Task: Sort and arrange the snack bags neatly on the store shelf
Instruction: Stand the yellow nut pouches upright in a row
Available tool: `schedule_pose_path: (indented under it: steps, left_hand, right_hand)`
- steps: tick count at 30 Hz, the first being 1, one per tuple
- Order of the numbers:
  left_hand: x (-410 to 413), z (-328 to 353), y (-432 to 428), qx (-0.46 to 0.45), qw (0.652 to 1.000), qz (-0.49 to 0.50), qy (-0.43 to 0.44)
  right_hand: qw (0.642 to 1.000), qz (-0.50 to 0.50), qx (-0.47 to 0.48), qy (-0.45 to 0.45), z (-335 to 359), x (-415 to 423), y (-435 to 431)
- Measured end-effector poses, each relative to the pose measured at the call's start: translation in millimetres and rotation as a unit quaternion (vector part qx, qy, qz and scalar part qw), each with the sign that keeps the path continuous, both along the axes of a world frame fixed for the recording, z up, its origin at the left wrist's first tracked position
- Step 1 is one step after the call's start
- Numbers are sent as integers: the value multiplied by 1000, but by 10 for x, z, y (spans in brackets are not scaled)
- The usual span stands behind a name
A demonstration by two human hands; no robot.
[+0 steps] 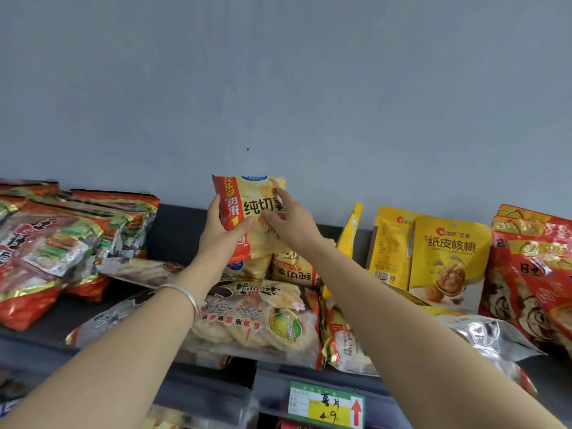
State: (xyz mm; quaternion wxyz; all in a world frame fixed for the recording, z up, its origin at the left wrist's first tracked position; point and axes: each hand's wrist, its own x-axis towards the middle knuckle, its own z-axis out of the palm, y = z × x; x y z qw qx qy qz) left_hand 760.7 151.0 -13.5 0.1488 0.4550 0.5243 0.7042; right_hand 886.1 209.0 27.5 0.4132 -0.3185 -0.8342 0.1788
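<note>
A yellow and red chip bag (247, 193) stands upright at the back of the top shelf, held between both hands. My left hand (221, 233) grips its left edge, thumb across the front. My right hand (289, 219) presses its right side with the fingers on the front. Beneath it lie two more yellow chip bags (292, 270), one upside down. In front of them a clear bag of rice crackers (253, 320) lies flat. A silver bracelet circles my left wrist.
Red and clear snack bags (58, 243) are piled at the left. Yellow walnut bags (445, 261) stand at the right, with red bags (532, 274) beyond them. A silver bag (486, 335) lies at the shelf's front. A price tag (326, 405) hangs on the shelf edge (201, 388).
</note>
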Motion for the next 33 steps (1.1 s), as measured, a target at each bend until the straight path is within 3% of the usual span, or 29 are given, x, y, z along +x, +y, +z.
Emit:
schedule_pose_path:
  steps: [6, 9, 12, 15, 19, 23, 26, 30, 33]
  left_hand:
    - [-361, -170, -135, -19, 998, 52, -13]
    - [-561, -323, -188, -103, 989, 95, -43]
    - [-646, -458, -183, -201, 965, 168, 31]
    - [-644, -503, -168, -194, 955, 193, 112]
    - [-609, -466, -188, -182, 920, 257, 234]
    - [-453, -357, -149, -104, 889, 281, 346]
    - [-222, -204, -41, -60, 902, 239, 355]
    - [223, -42, 185, -18, 914, 165, 371]
    - [603, 2, 367, -17, 921, 101, 375]
  right_hand:
    - [998, 32, 47, -34, -88, -374, -117]
    - [983, 48, 66, -165, -237, -509, -100]
    - [965, 32, 34, -258, -413, -628, -39]
    - [959, 25, 33, -282, -495, -722, 8]
    - [967, 22, 50, -248, -519, -741, 31]
    - [974, -12, 130, -188, -450, -603, 33]
    - [963, -69, 231, -117, -296, -379, 63]
    - [918, -200, 342, -11, -87, 79, 179]
    - [904, -291, 308, 62, -29, 467, 295]
